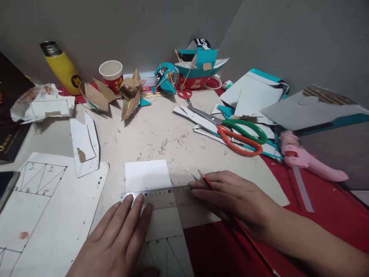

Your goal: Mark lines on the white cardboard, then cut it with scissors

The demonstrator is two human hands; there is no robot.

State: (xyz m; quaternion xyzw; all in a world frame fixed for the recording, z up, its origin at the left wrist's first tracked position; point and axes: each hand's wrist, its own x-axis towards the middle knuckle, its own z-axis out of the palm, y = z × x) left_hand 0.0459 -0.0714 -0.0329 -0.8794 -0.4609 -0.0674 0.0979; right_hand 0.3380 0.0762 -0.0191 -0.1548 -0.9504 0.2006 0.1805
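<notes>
- Hands, two: left hand (pixel 115 234) laid flat, fingers spread, fingertips pressing the ruler; right hand (pixel 230 196) curled round the pencil, its fingertips at the ruler's other end.
- Ruler (pixel 161 194), one, transparent: beneath the left fingertips, reaching to the right hand; long axis crosswise, right end slightly farther from the person.
- Pencil (pixel 253 245), one, red and black: in the right hand, sharpened tip pointing away and leftward; long axis slanting back toward the person, rightward.
- White strip (pixel 148 173), one: under the ruler, between the hands; long axis runs away from the person; inked lines on the near part.
- Drawn sheet (pixel 57 215), one: left of the left hand, a narrow gap between.
- Folded white piece (pixel 85 134), one: beyond the left hand, overlapping that sheet's far edge.
- Scissors, two pairs: large pair (pixel 212 118), green and orange handles, beyond the right hand; small red-handled pair (pixel 188 94) farther off.
- Glue gun (pixel 301 159), one, pink, with one translucent stick: right of and beyond the right hand.
- Brown cardboard forms (pixel 131 96), two; teal forms (pixel 198 61), two; yellow bottle (pixel 63 69), one; paper cup (pixel 117 81), one: far beyond both hands.
- Board (pixel 138 146), one: bare room ahead of the strip; near edge passes between the hands, red cloth (pixel 213 250) showing past it.
</notes>
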